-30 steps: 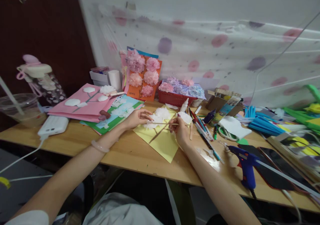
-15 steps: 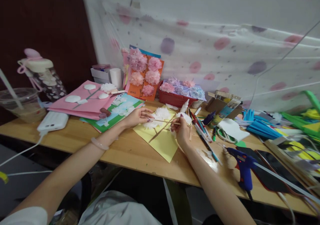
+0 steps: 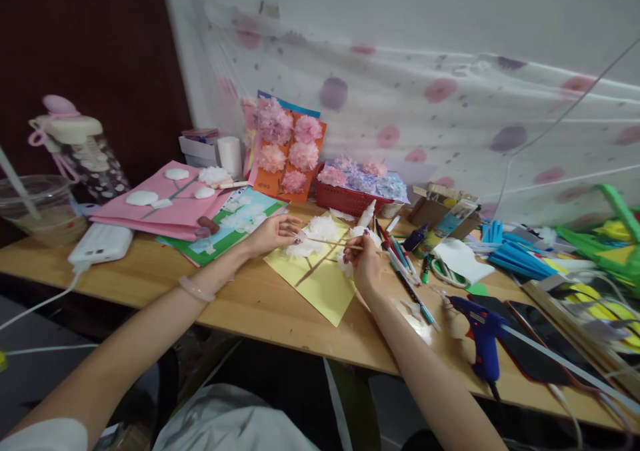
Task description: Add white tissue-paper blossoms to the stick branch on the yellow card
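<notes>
A thin wooden stick point(image 3: 330, 241) is held level between both hands over a yellow paper sheet point(image 3: 325, 284). My left hand point(image 3: 273, 233) pinches its left end with closed fingers. My right hand point(image 3: 364, 259) grips its right end, fingers curled. White tissue flowers point(image 3: 320, 229) lie on the yellow sheet under the stick, along with other brown sticks glued as stems point(image 3: 315, 267).
A blue glue gun point(image 3: 480, 334) lies to the right, pens point(image 3: 405, 264) beside my right hand. A red basket of paper flowers point(image 3: 350, 197), an orange flower card point(image 3: 290, 151), pink cards point(image 3: 170, 201), a white power bank point(image 3: 100, 243) and a plastic cup point(image 3: 35, 207) stand about the wooden table point(image 3: 250, 301).
Both hands keep hold of the stick and have shifted slightly; the view has drifted a little to the right and up.
</notes>
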